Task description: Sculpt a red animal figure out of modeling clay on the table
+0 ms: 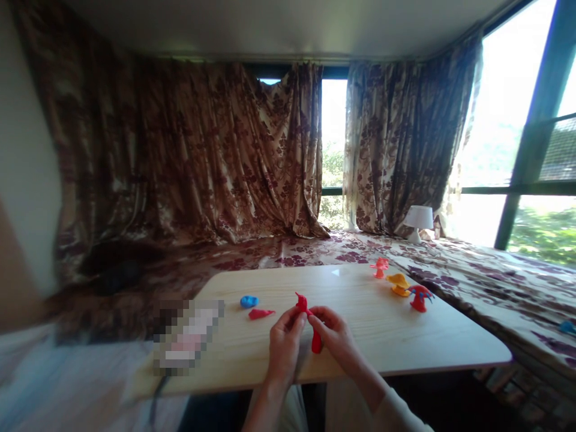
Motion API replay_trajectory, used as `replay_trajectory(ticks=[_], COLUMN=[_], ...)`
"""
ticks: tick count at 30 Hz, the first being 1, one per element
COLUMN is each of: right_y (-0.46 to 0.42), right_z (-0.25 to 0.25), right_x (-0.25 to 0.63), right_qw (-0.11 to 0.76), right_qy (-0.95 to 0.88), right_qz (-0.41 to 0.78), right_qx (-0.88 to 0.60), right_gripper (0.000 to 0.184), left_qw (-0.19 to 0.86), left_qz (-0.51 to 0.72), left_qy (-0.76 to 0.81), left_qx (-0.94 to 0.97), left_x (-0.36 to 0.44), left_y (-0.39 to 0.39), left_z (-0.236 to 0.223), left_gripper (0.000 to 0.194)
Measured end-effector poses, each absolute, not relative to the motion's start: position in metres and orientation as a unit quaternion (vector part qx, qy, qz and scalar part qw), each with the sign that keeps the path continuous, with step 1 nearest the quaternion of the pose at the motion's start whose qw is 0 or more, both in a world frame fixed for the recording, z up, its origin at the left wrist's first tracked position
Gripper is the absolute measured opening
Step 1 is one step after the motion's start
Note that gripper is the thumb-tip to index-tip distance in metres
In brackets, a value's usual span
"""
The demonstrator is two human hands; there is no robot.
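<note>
1. The red piece was up between the two hands, over the table's near part, a little inside its front edge: soft-looking, smooth, with a thin twisted top and a thicker, rounded tail hanging down.
2. The left hand (284, 342) pinched the red piece (317, 342) near its top between thumb and fingers; the right hand (336, 336) pinched it just beside, at the middle.
3. Two loose bits lay beyond the left hand, near each other: a rounded, dimpled blue lump (249, 301) and a tapered red scrap (260, 314).
4. Three capped figures stood in a row by the right edge, well apart from the hands: a pink one (380, 268), a yellow one (398, 284), and a red one (419, 299) with blue bits.
5. The table (373, 330) was pale, grained and round-cornered, with a broad stretch of surface between right hand and figures.
6. Beyond stood one white lamp (419, 217) and flowered curtains (216, 156).
</note>
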State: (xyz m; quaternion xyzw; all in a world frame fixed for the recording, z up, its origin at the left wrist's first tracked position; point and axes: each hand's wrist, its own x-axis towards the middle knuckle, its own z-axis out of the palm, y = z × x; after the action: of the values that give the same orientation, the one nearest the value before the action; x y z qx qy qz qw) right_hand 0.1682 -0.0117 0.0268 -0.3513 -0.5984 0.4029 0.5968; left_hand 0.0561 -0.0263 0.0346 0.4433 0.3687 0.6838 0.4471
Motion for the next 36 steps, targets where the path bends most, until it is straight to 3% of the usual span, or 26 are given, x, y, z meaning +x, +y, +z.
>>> replay_trajectory(ticks=[7, 22, 32, 36], right_y=[-0.011, -0.013, -0.015, -0.015], right_z=[0.026, 0.029, 0.03, 0.031], right_x=[0.171, 0.174, 0.173, 0.172], right_qw=[0.603, 0.631, 0.618, 0.62], right_qy=[-0.579, -0.664, -0.683, -0.675], right_qz=[0.396, 0.21, 0.219, 0.227], right_qx=[-0.379, -0.342, -0.322, -0.329], right_gripper=[0.036, 0.013, 0.008, 0.007], left_qw=[0.429, 0.436, 0.447, 0.457], left_qz=[0.701, 0.694, 0.699, 0.708], left_qy=[0.379, 0.378, 0.364, 0.358], left_qx=[0.425, 0.431, 0.423, 0.403], left_x=[0.05, 0.051, 0.053, 0.052], left_y=[-0.024, -0.02, -0.019, -0.018], left_z=[0.03, 0.026, 0.026, 0.026], left_gripper=[0.03, 0.031, 0.025, 0.032])
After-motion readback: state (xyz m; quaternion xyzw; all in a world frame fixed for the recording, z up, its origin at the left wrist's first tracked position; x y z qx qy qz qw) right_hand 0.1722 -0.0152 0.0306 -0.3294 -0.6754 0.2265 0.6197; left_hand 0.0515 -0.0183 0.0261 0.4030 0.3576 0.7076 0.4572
